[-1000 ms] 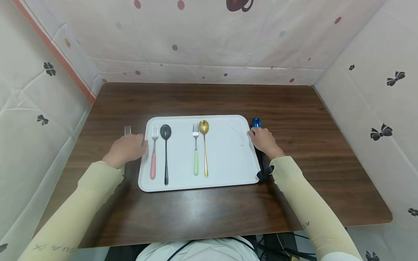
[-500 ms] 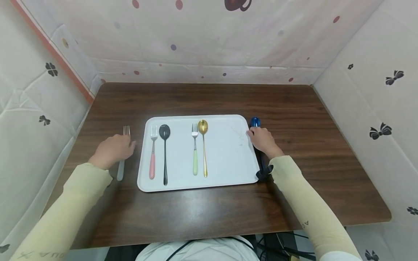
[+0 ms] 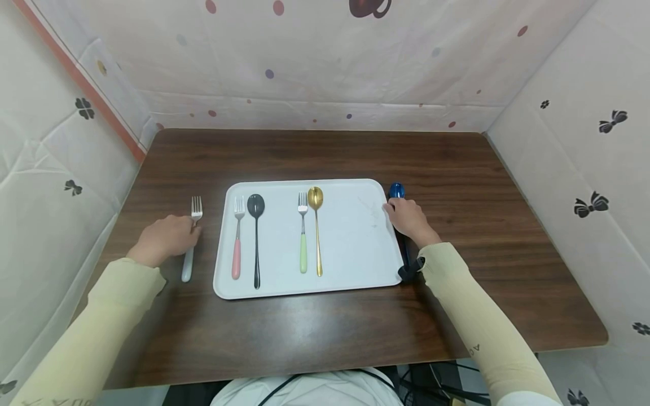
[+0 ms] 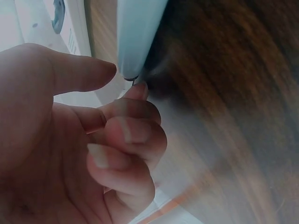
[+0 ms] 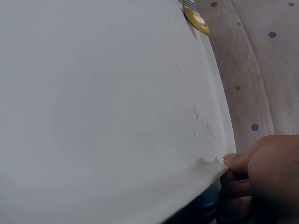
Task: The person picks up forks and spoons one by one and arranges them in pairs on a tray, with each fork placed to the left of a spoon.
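Note:
A fork [image 3: 189, 262] with a pale blue handle lies on the table left of the tray. My left hand [image 3: 165, 239] is at its neck, the thumb crossing to the fork's right side. In the left wrist view, thumb and curled index finger close about the fork handle [image 4: 138, 37] at its narrow end. My right hand [image 3: 408, 220] grips the right rim of the white tray [image 3: 355, 248], thumb on top and fingers outside. On the tray lie a pink-handled fork [image 3: 237, 254], a black spoon [image 3: 256, 206], a green-handled fork [image 3: 303, 251] and a gold spoon [image 3: 316, 197].
A blue spoon [image 3: 397, 190] lies along the tray's right side, partly hidden by my right hand and wrist. The wooden table [image 3: 304, 332] meets patterned white sheets [image 3: 325, 73] at the back and both sides.
My left hand has left the tray's left side, moved left, then dropped slightly toward me at the fork. The fork and tray lie where they were; my right hand stays at the rim.

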`<state>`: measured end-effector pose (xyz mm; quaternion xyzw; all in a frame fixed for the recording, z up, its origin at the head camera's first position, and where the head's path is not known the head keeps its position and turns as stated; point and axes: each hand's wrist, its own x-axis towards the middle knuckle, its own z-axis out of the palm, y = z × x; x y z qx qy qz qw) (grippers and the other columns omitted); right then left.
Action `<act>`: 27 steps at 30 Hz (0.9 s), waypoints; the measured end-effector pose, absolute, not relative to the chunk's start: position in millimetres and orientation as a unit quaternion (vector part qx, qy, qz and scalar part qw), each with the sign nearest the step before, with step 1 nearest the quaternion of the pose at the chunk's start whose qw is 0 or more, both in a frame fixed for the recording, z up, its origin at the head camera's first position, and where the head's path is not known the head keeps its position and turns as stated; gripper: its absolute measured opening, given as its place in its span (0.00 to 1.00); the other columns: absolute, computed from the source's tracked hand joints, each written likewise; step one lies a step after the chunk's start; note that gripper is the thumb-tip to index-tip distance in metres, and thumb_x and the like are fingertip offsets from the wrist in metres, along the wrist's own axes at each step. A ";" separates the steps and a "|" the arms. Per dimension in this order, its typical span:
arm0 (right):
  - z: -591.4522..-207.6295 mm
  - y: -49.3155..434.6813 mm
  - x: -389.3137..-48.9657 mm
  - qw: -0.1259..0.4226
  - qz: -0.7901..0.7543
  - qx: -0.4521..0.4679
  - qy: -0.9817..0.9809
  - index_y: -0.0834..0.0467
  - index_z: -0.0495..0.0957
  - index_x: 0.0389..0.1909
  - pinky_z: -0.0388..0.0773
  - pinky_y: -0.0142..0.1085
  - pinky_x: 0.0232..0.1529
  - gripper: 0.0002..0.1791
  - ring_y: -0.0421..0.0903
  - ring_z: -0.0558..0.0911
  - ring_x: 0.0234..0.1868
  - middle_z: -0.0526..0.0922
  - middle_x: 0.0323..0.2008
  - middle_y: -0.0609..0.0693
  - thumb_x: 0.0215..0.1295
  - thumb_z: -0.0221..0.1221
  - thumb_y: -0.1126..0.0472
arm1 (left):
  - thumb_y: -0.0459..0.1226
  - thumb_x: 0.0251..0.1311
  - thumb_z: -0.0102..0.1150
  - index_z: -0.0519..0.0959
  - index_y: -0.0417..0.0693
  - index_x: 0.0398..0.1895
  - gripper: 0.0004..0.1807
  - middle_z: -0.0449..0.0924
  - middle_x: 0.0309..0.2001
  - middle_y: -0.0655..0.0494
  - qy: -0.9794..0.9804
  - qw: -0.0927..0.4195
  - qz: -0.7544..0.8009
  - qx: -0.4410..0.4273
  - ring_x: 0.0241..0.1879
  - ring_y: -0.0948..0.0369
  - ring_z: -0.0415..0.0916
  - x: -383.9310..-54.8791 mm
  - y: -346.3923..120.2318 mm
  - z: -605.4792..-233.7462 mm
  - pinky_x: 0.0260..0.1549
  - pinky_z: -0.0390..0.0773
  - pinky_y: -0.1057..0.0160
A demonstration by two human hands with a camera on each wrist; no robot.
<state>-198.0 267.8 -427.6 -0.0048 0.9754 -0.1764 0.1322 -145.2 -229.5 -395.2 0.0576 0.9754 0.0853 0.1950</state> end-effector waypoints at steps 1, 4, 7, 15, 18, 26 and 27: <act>-427.7 267.9 -198.2 0.133 -0.176 -0.005 0.975 0.63 0.72 0.58 0.72 0.42 0.37 0.23 0.53 0.77 0.35 0.79 0.37 0.60 0.77 0.40 0.50 | 0.43 0.68 0.41 0.74 0.42 0.24 0.19 0.69 0.20 0.50 0.975 0.195 0.084 0.058 0.21 0.55 0.67 -145.0 -229.4 -395.6 0.18 0.66 0.57; -427.4 267.9 -198.2 0.135 -0.176 -0.005 0.975 0.63 0.71 0.58 0.72 0.42 0.36 0.24 0.52 0.76 0.35 0.79 0.36 0.60 0.77 0.40 0.50 | 0.42 0.68 0.40 0.75 0.39 0.27 0.18 0.70 0.20 0.49 0.975 0.197 0.087 0.055 0.21 0.55 0.68 -144.5 -229.3 -396.7 0.18 0.66 0.57; -426.8 268.0 -197.5 0.133 -0.178 -0.006 0.975 0.63 0.72 0.58 0.71 0.41 0.36 0.23 0.52 0.76 0.35 0.78 0.35 0.59 0.77 0.40 0.50 | 0.40 0.67 0.39 0.76 0.36 0.31 0.18 0.70 0.20 0.49 0.975 0.198 0.090 0.051 0.20 0.55 0.68 -143.9 -228.8 -397.4 0.17 0.66 0.57; -426.6 268.3 -196.0 0.135 -0.182 -0.005 0.974 0.62 0.71 0.58 0.72 0.41 0.36 0.23 0.53 0.77 0.36 0.78 0.36 0.60 0.77 0.40 0.50 | 0.38 0.65 0.39 0.76 0.35 0.28 0.17 0.70 0.20 0.47 0.975 0.194 0.091 0.056 0.19 0.55 0.67 -143.7 -228.2 -399.0 0.17 0.66 0.57; -426.0 268.1 -196.1 0.131 -0.182 -0.006 0.975 0.62 0.72 0.58 0.73 0.43 0.37 0.23 0.53 0.77 0.36 0.80 0.38 0.61 0.77 0.40 0.50 | 0.38 0.65 0.39 0.75 0.38 0.26 0.17 0.70 0.20 0.48 0.975 0.197 0.089 0.056 0.19 0.55 0.66 -144.2 -228.2 -399.4 0.17 0.65 0.57; -425.1 267.1 -196.2 0.128 -0.182 -0.003 0.975 0.61 0.72 0.57 0.71 0.42 0.36 0.23 0.53 0.76 0.34 0.79 0.35 0.59 0.77 0.40 0.50 | 0.38 0.66 0.38 0.75 0.39 0.24 0.18 0.71 0.20 0.48 0.973 0.202 0.088 0.068 0.20 0.55 0.68 -144.5 -224.7 -399.1 0.17 0.66 0.58; -425.1 267.0 -196.2 0.129 -0.182 -0.002 0.975 0.61 0.72 0.57 0.71 0.42 0.35 0.23 0.53 0.76 0.34 0.79 0.36 0.59 0.77 0.40 0.50 | 0.38 0.67 0.38 0.75 0.38 0.25 0.19 0.72 0.20 0.47 0.973 0.201 0.086 0.070 0.20 0.55 0.68 -144.5 -224.8 -399.0 0.18 0.66 0.58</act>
